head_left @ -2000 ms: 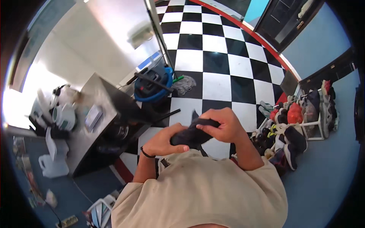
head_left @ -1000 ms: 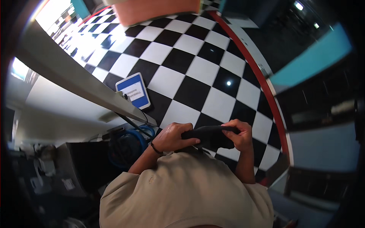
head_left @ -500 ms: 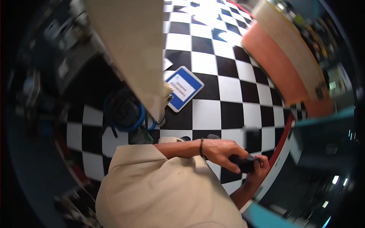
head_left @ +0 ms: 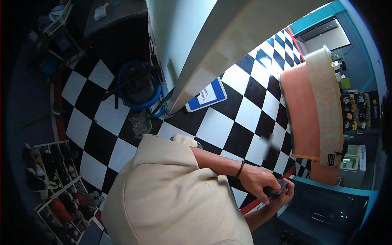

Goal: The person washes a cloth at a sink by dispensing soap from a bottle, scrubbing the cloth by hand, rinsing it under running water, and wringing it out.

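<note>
Left hand: one left hand [head_left: 261,181], at about 4 o'clock in the view, fingers curled down over the top of a dark object, gripping it.
Right hand: one right hand [head_left: 283,196], just beyond the left at 4 o'clock, only partly seen; its fingers wrap the far end of the same object from below.
Dark object: one dark object [head_left: 274,190], small and flat-looking, pinched between both hands above the checkered floor; what it is, I cannot tell, most of it is covered.
Wristband: one thin black band [head_left: 240,168] round the left wrist.
Shirt: one beige shirt [head_left: 171,200] fills the 6 o'clock part of the view, short sleeve ending at the upper arm.
Floor: black-and-white checkered floor [head_left: 216,128] running from 9 o'clock across to 2 o'clock.
Vacuum: one blue drum-shaped vacuum [head_left: 139,87] at 11 o'clock, black hose across it, standing against the pale wall.
Sign: one blue-bordered white sign [head_left: 207,96] lying on the floor near 12 o'clock, just beside the wall's foot.
Wall: one pale wall panel [head_left: 212,36] slanting from 12 o'clock to 1 o'clock.
Counter: one orange-fronted counter [head_left: 304,114] with a pale top, at 3 o'clock.
Shoe racks: two white wire racks [head_left: 57,196] at 8 o'clock, loaded with shoes, too many and too dim to count.
</note>
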Demonstrator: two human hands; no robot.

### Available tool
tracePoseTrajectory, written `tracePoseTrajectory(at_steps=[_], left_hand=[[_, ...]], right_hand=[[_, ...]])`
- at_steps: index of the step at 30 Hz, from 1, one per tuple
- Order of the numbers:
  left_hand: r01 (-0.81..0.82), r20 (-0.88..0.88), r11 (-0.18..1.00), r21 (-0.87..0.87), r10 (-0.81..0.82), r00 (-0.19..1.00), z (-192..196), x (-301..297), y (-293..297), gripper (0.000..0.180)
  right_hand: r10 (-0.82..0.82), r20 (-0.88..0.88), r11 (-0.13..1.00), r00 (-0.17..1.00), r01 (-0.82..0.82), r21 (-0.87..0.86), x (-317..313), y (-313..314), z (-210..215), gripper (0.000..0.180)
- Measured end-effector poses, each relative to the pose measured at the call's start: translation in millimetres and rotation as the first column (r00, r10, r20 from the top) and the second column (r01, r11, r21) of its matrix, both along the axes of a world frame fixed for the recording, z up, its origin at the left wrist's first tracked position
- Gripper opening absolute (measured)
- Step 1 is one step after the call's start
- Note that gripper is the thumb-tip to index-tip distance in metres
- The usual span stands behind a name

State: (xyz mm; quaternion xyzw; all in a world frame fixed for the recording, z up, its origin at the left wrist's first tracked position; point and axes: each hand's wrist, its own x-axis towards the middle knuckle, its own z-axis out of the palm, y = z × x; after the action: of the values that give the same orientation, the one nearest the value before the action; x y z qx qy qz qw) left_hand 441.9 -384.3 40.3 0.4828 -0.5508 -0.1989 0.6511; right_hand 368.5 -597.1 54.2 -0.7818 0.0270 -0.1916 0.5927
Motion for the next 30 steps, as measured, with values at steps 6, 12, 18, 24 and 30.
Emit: tracePoseTrajectory(at_steps=[6, 12, 18, 24, 30], left_hand=[[0.02, 0.009, 1.0, -0.012, -0.02, 1.0, 8, -5, -5, 0.03], [0.027, 0.003, 1.0, -0.012, -0.027, 1.0, 10, -10, -7, 0.03], [0.017, -0.013, 1.0, 0.017, -0.017, 1.0, 7, -10, -10, 0.03], [-0.004, -0.01, 1.0, -0.019, 0.004, 1.0, 4, -8, -12, 0.031], [-0.024, 0.005, 0.999, 0.022, 0.024, 1.0, 5, -5, -10, 0.031]], right_hand=[[-0.022, 0.051, 0.998, 0.998, 0.026, -0.065, -9, -15, 3, 0.031], [-0.013, 0.039, 0.997, 0.999, 0.015, -0.073, -14, -13, 8, 0.029], [-0.009, 0.039, 0.995, 0.999, 0.013, -0.098, -13, -18, 5, 0.027], [-0.015, 0.052, 0.996, 0.999, 0.02, -0.083, -10, -19, 1, 0.026], [-0.04, 0.033, 0.995, 0.999, 0.043, -0.094, -6, -20, -1, 0.025]])
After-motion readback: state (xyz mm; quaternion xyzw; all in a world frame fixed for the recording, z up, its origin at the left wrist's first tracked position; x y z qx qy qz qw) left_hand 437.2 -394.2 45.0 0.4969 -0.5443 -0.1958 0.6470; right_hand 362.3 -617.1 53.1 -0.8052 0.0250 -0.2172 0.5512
